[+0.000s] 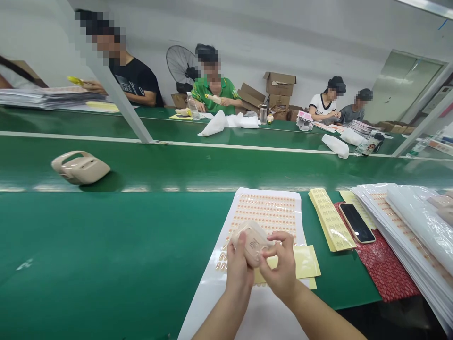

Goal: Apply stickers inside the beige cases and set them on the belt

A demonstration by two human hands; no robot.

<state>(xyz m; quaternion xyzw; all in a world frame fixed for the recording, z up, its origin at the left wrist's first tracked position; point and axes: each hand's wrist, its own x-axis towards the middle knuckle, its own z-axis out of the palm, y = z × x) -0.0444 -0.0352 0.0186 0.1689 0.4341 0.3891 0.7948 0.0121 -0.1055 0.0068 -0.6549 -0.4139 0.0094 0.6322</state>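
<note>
My left hand (238, 265) grips a small beige plastic casing (252, 241) from the left, thumb on top. My right hand (281, 267) is closed on the same casing from the right, its fingers pinched against the casing's face. Both hands hover over a white sticker sheet (269, 210) printed with rows of orange labels, lying on the green table. A yellow backing sheet (306, 262) lies under my right hand.
Another beige casing (80, 167) lies on the green conveyor belt (212, 165) at left. A yellow label strip (331, 218), a black phone (356, 223) on a red pouch and a stack of sticker sheets (406, 226) sit at right. Several people work across the belt.
</note>
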